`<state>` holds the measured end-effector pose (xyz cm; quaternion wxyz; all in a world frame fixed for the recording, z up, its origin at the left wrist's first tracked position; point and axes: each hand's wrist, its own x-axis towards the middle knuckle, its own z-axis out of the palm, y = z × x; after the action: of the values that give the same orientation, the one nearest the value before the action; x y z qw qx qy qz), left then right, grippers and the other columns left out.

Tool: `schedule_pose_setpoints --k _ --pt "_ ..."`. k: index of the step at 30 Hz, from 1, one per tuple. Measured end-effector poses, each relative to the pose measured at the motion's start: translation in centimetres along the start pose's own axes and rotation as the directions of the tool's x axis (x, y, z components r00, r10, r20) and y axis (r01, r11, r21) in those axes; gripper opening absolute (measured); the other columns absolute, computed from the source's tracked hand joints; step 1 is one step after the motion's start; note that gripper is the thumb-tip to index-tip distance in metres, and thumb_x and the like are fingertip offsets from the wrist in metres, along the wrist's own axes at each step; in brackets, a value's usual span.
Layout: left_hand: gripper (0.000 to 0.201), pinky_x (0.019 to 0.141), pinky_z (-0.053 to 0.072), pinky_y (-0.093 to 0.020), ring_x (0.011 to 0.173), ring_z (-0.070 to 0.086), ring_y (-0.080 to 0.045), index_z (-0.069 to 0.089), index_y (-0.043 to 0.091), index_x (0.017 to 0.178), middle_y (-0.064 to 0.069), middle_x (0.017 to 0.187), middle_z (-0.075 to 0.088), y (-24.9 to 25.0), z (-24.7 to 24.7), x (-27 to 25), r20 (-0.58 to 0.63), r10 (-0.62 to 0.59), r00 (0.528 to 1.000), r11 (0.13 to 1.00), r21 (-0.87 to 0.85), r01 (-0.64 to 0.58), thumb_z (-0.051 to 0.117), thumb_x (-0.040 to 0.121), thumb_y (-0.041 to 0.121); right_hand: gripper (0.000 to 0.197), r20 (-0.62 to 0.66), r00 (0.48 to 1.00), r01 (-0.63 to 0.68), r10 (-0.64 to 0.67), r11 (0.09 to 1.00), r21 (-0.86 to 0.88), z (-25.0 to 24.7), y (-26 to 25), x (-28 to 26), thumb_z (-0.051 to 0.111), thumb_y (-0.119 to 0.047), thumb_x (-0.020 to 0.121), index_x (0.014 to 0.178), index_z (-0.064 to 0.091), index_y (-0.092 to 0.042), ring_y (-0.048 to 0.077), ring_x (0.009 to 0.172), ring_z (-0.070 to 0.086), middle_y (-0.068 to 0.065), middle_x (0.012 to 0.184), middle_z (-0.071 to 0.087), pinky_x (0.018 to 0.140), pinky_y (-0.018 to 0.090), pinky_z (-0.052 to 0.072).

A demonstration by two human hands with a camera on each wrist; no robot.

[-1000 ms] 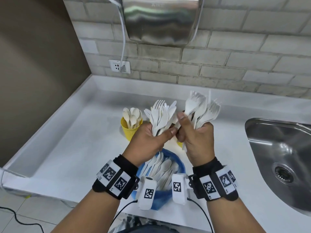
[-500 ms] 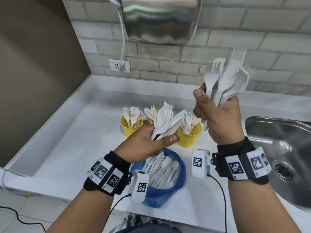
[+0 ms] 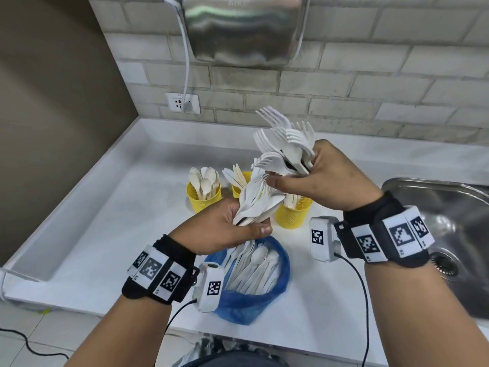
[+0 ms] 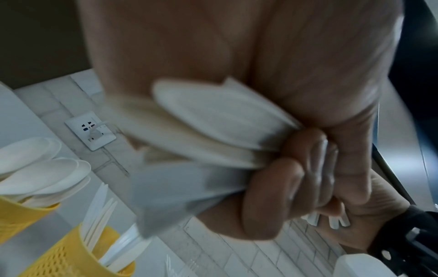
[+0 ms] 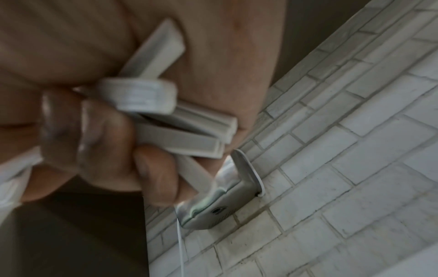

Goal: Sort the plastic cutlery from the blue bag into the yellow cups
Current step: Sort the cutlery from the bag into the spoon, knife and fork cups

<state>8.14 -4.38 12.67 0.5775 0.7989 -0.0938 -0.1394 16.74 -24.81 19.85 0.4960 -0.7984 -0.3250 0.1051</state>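
Left hand [image 3: 222, 229] gripping a mixed cutlery bundle [image 3: 258, 202]. Right hand [image 3: 325, 178] clutching a fork bunch [image 3: 285, 140], above the yellow cups [image 3: 203, 201].

Bare forearms, wrist rigs
Black wristbands [image 3: 158, 276] with white coded tags; white camera boxes [image 3: 324, 238] beside wristbands; black cables [image 3: 363, 300] trailing

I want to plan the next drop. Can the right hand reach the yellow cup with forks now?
Probably yes: the right hand, gripping white plastic forks, hovers just above the yellow mesh cup; only the left hand's cutlery bundle partly overlaps it.
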Motion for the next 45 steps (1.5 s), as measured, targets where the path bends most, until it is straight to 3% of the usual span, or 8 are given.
schedule_pose_setpoints --k 11,14,18,24,28,34,39,45 --pt "0.005 0.075 0.044 -0.012 0.076 0.058 0.002 0.068 0.018 0.094 0.018 0.081 0.064 0.6 0.2 0.3 0.054 0.056 0.997 0.991 0.12 -0.062 0.069 0.098 0.019 0.044 0.027 0.996 -0.077 0.082 0.985 -0.155 -0.7 0.8 0.3 0.084 -0.03 0.082 0.063 0.057 -0.001 0.007 0.051 0.038 -0.005 0.053 0.046 0.049 0.025 0.034" --pt "0.003 0.074 0.045 -0.014 0.077 0.06 0.001 0.07 0.015 0.094 0.016 0.083 0.066 0.5 0.4 0.4 0.004 0.074 0.997 0.992 0.103 -0.074 0.07 0.097 0.016 0.059 -0.068 0.996 -0.063 0.055 0.99 -0.124 -0.7 1.7 0.6 0.082 -0.048 0.072 0.08 0.063 0.007 0.015 0.06 0.049 0.021 0.068 0.064 0.057 0.04 0.045" --pt "0.008 0.079 0.05 -0.023 0.084 0.063 -0.006 0.071 0.018 0.096 0.009 0.09 0.067 0.1 0.2 0.4 -0.064 0.075 0.995 0.99 0.128 -0.066 0.072 0.096 0.026 0.016 -0.257 0.966 0.052 -0.016 0.989 0.135 -0.9 2.7 0.8 0.083 -0.015 0.082 0.077 0.069 -0.01 0.009 0.063 0.06 0.002 0.066 0.068 0.06 0.036 0.051" --pt "0.005 0.079 0.052 -0.026 0.083 0.063 -0.008 0.069 0.021 0.094 0.006 0.089 0.067 0.5 0.4 0.8 -0.07 0.1 0.992 0.985 0.145 -0.09 0.072 0.096 0.025 0.026 -0.088 0.996 0.043 -0.023 0.972 0.23 -0.1 3.5 0.5 0.077 -0.008 0.09 0.071 0.066 -0.022 0.0 0.048 0.051 -0.014 0.055 0.059 0.052 0.012 0.039" --pt "0.003 0.079 0.053 -0.033 0.084 0.064 -0.011 0.07 0.025 0.094 0.007 0.089 0.068 0.3 0.5 0.8 -0.089 0.084 0.992 0.987 0.147 -0.071 0.071 0.096 0.026 0.021 -0.243 0.97 0.099 0.027 0.866 0.491 0.0 4.2 0.6 0.076 -0.007 0.085 0.077 0.064 -0.023 0.016 0.048 0.037 -0.006 0.057 0.051 0.049 0.025 0.033" --pt "0.011 0.072 0.048 -0.017 0.076 0.059 -0.003 0.069 0.018 0.095 0.005 0.083 0.066 0.6 0.9 1.0 -0.06 0.063 0.996 0.982 0.182 -0.051 0.07 0.097 0.029 0.009 -0.134 0.989 0.021 0.058 0.851 0.524 0.5 4.5 0.5 0.076 -0.014 0.086 0.09 0.068 -0.013 0.029 0.061 0.042 0.019 0.071 0.051 0.052 0.033 0.035" --pt "0.006 0.072 0.047 -0.015 0.077 0.061 -0.002 0.071 0.025 0.098 0.009 0.085 0.069 0.7 0.9 0.8 -0.087 0.052 0.995 0.982 0.188 -0.035 0.07 0.097 0.031 0.021 -0.262 0.955 0.093 0.136 0.705 0.703 0.3 4.6 0.8 0.06 -0.008 0.101 0.08 0.056 -0.01 0.016 0.049 0.032 0.005 0.06 0.039 0.052 0.03 0.031" --pt "0.013 0.077 0.05 -0.024 0.09 0.066 -0.02 0.071 0.024 0.107 0.0 0.095 0.072 0.7 0.9 0.5 -0.116 0.058 0.992 0.974 0.225 -0.03 0.066 0.099 0.033 0.012 -0.448 0.815 0.282 0.369 0.423 0.861 -0.5 5.0 1.0 0.05 -0.015 0.107 0.106 0.061 -0.01 0.03 0.077 0.068 0.013 0.09 0.068 0.073 0.039 0.055"
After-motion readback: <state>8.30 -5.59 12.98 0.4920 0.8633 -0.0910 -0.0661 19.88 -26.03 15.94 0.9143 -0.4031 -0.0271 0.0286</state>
